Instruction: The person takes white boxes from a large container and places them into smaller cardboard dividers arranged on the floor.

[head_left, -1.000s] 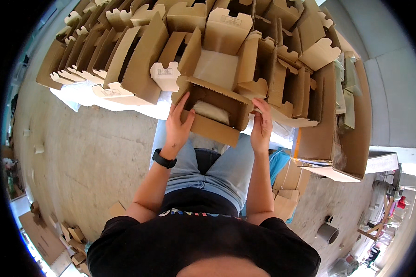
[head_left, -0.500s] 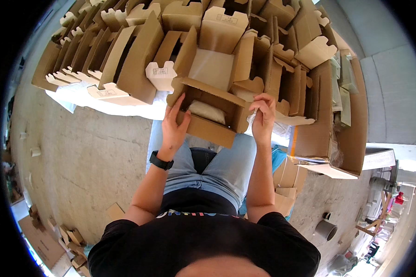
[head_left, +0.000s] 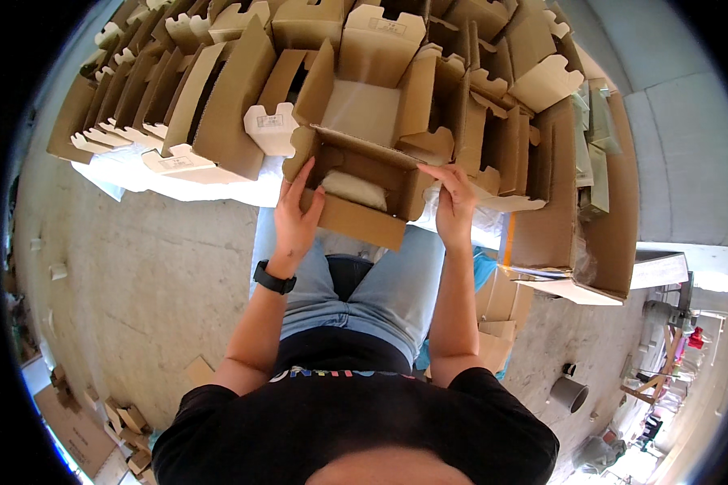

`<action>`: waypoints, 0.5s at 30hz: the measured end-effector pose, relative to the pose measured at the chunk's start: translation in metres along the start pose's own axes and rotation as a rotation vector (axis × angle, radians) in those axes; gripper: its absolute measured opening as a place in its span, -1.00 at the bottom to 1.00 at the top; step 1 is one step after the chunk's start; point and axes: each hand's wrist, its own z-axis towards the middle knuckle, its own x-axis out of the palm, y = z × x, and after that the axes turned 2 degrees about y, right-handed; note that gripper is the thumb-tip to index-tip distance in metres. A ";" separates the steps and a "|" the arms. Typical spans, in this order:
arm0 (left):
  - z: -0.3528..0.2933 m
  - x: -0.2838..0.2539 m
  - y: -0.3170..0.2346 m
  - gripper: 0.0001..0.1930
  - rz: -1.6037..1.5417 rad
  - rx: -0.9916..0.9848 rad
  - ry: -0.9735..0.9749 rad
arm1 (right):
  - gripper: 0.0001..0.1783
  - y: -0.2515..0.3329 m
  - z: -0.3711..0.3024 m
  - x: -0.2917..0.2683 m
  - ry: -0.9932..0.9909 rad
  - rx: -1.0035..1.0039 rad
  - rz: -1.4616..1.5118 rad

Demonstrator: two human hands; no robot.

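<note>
An open-topped brown cardboard box is tilted toward me at the table's front edge, above my lap. In it lies a pale, wrapped, oblong packet, whose contents I cannot make out. My left hand grips the box's left end, with the fingers along the outside and the thumb over the near wall's rim. At the opposite end, my right hand holds the top corner by its fingertips, the palm apart from the cardboard. A black band is on my left wrist.
Rows of open cardboard boxes crowd the table beyond my hands. A larger carton with pale flat boxes stands at the right. White sheeting hangs over the table edge. A grey bin and cardboard pieces are on the floor.
The view has shifted slightly, moving the whole scene left in the picture. My right hand's fingers, curled beside the box before, now reach leftward onto its top corner. My left hand keeps its grip.
</note>
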 end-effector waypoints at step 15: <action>0.003 -0.001 0.000 -0.52 0.033 -0.003 0.048 | -0.41 -0.019 -0.013 0.029 -0.005 0.347 0.570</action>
